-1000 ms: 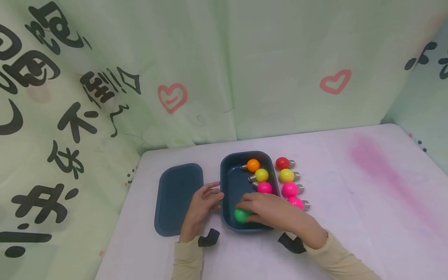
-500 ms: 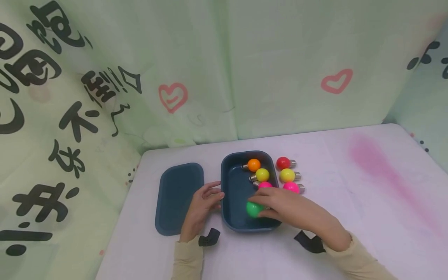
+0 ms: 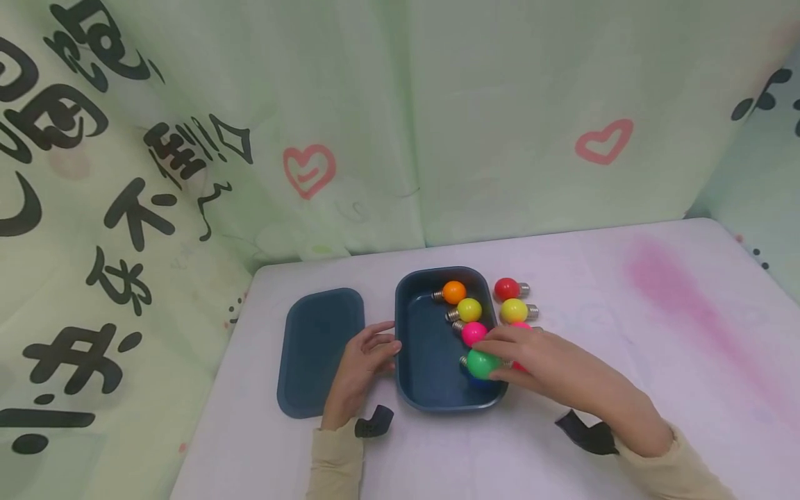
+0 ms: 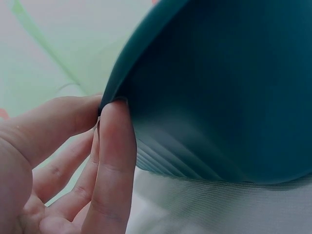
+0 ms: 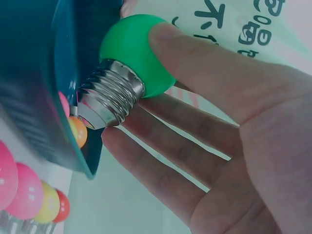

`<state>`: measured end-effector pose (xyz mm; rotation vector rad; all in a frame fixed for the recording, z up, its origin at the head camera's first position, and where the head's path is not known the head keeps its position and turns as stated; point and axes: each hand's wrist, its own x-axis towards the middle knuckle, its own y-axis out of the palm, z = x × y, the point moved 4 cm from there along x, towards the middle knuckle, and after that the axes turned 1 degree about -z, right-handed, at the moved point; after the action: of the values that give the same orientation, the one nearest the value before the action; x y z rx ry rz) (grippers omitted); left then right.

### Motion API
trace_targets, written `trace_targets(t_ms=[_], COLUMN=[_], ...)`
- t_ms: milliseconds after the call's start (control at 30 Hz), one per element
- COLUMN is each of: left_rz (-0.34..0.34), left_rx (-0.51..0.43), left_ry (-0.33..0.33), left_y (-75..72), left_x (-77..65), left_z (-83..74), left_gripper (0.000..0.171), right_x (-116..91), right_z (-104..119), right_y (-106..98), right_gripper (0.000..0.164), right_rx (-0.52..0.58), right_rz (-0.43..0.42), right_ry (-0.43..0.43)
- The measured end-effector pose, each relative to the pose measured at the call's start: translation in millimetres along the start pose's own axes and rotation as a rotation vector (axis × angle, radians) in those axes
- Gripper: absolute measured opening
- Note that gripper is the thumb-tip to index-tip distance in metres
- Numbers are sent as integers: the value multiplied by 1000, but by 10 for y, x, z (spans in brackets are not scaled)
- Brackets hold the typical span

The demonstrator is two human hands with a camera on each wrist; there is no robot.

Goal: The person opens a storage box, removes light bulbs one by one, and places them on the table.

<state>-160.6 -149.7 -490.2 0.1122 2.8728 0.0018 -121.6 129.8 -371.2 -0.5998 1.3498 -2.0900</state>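
Observation:
In the head view, my right hand holds a green light bulb over the right wall of a dark blue plastic box. The right wrist view shows the thumb on the green globe and fingers around it, its silver screw base pointing toward the box. Part of a blue bulb peeks out below the green one. Inside the box lie an orange bulb, a yellow bulb and a pink bulb. My left hand pinches the box's left rim between thumb and finger.
Outside the box's right wall, a red bulb and another yellow bulb stand in a row with pink ones, partly hidden by my right hand. A flat dark blue lid lies left of the box on the white table.
My right hand has carried the green bulb rightward from the box's lower middle to its right wall. The blue bulb has come into view beneath it. My left hand stays on the rim.

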Motion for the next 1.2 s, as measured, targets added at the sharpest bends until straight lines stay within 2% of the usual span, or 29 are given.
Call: trace_targets(t_ms=[467, 600, 800, 1033, 1200], left_rz=[-13, -18, -16, -12, -15], left_rx=[-15, -2, -4, -4, -11], left_ry=[-12, -8, -1, 24, 15], left_y=[24, 29, 25, 12, 9], left_x=[-7, -10, -6, -3, 2], left_z=[-2, -9, -11, -18, -12], left_gripper=[51, 50, 49, 50, 50], right_x=[-297, -352, -411, -432, -439], right_z=[-212, -252, -313, -400, -467], right_y=[-10, 6, 44, 136, 214], right_gripper=[42, 43, 47, 47, 48], right_rx=[-15, -26, -48, -2, 17], right_rz=[-40, -67, -70, 12, 61], right_ry=[11, -4, 23, 114, 137])
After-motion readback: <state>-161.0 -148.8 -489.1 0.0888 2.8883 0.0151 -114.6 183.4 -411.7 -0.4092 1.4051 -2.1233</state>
